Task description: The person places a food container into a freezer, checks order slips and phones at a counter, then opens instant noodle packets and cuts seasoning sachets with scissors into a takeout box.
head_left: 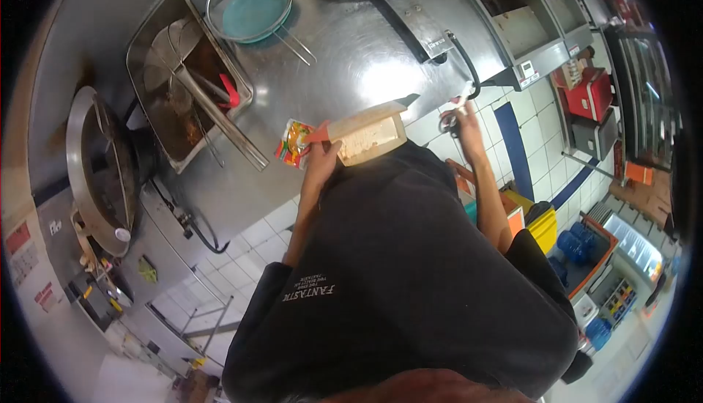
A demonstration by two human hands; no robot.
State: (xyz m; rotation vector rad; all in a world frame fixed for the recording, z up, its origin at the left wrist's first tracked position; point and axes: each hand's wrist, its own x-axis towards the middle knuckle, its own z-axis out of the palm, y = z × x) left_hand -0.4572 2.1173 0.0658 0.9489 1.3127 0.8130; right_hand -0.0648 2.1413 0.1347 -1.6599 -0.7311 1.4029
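- Blurred brownish patch [432, 388], nearest the lens, cut off below; not identifiable.
- Dark shirt [410, 256] fills the space between the forearms; lettering partly readable ("FANTASTIC").
- Cream box [372, 143], flap raised: between the hands, close against the shirt front. Pale contents not identifiable; left fingers cover part of its edge.
- Left hand [321, 161]: closed on the box's left end. Printed packet [295, 143] just outside this hand; cannot tell whether gripped.
- Right hand [469, 123]: fingers curled around a looped tool [448, 121], possibly scissors; blades unclear.
- Beyond both hands: steel counter [344, 51]. Black hose [474, 66] just ahead of the right hand.
- Ahead-left of the left hand: mesh sieve [245, 0] over a turquoise dish [262, 20]; steel tub [154, 119] with long-handled utensils [223, 120] across its rim.
- Far left of the left hand: wok [99, 168].
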